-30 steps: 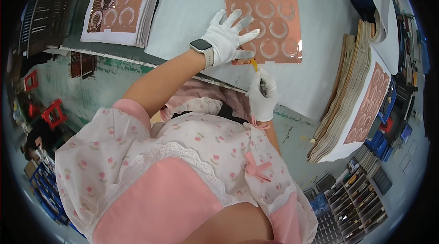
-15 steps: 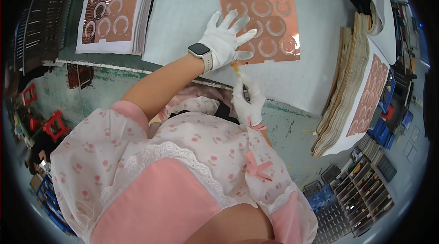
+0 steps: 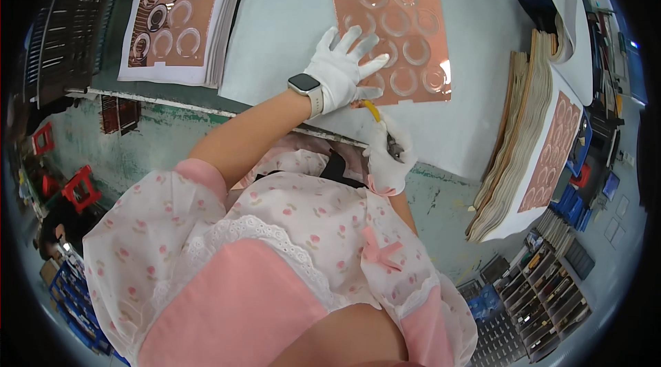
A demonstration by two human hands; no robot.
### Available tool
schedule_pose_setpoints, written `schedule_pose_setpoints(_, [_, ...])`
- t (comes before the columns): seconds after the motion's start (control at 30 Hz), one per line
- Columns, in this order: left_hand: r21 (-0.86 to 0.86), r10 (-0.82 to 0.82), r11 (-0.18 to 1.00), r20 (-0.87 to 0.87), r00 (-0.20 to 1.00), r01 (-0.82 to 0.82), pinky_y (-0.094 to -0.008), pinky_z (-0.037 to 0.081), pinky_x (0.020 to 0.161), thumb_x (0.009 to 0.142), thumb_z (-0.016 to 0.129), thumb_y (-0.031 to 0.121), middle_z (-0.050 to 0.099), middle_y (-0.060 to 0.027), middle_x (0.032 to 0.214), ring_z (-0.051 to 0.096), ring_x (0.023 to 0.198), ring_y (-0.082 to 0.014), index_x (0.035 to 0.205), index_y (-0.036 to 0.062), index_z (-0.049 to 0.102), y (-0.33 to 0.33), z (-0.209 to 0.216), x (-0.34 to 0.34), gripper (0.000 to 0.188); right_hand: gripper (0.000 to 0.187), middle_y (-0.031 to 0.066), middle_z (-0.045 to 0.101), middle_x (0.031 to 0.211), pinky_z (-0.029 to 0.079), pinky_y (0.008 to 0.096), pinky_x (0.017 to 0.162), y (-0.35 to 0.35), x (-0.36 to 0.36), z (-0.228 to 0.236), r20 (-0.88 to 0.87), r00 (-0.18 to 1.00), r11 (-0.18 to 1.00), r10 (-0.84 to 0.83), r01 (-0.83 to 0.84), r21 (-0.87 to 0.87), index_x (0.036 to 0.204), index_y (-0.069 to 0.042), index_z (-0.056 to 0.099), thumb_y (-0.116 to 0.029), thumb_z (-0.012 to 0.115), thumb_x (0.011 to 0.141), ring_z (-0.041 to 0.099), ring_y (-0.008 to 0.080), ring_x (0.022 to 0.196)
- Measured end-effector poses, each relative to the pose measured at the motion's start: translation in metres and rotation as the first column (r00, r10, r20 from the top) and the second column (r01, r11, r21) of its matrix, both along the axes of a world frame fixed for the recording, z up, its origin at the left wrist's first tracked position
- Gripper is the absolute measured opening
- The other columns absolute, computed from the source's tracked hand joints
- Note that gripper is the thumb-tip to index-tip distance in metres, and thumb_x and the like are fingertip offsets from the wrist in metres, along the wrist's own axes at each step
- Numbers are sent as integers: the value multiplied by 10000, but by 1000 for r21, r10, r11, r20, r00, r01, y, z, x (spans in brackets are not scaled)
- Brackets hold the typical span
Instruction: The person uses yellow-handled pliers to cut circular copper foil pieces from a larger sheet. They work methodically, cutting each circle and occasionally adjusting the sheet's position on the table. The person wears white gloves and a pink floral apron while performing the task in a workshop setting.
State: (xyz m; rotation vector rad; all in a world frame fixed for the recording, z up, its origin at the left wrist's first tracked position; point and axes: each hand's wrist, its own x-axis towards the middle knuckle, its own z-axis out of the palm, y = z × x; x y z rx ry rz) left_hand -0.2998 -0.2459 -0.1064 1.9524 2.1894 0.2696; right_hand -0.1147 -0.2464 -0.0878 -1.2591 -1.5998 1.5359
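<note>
A copper-coloured sheet with rows of clear ring shapes lies on the pale table surface. My left hand, in a white glove with a watch at the wrist, is open, its fingers spread flat over the sheet's near left edge. Just beside its thumb, my gloved right hand is closed around a narrow, curved yellow piece, whose tip reaches the sheet's near left corner. Something dark and metallic shows between the fingers of that hand; its kind is not clear.
To the left lies a stack of white sheets topped by a similar copper sheet. A thick pile of paper stands at the right, with another copper sheet on its side. The table's near edge runs in front of me.
My right hand has shifted slightly right and nearer to me, and the yellow piece now looks longer and curved. My left hand stays spread on the sheet, appearing slightly lower in view.
</note>
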Motion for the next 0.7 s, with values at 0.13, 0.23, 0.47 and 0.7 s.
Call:
schedule_pose_setpoints(0.13, [19,8,1000,-2,1000,-8,-576,184,1087,859,472,612,354,-125,1468,248,1378,-353,1416,253,400,0,0,0,667,200,-32,597,760,400,158,530,1,7,-13,50,997,999,55,-55,-2,1044,-23,660,30,620,856,495,-5,602])
schedule_pose_setpoints(0.23, [29,-2,1000,-18,1000,2,-574,189,1085,859,476,609,361,-127,1463,255,1375,-353,1414,252,403,0,-3,-1,664,211,-32,595,757,393,159,523,1,-2,9,-69,997,996,31,-25,82,1054,-31,657,29,620,855,477,-8,598])
schedule_pose_setpoints(0.47, [40,6,999,-30,1000,-5,-581,194,1080,863,470,608,364,-128,1461,257,1374,-350,1411,250,405,2,-5,-2,658,245,-51,581,730,372,159,508,4,0,-7,10,999,998,51,-51,44,1081,-64,664,30,611,861,429,-15,573])
schedule_pose_setpoints(0.7, [15,-8,1000,-37,999,8,-580,182,1087,872,446,614,353,-123,1470,256,1377,-348,1424,260,383,-1,-4,0,659,249,-45,597,749,382,160,504,3,-2,-4,-109,994,1000,21,-19,17,1087,-65,664,34,610,866,457,-14,568])
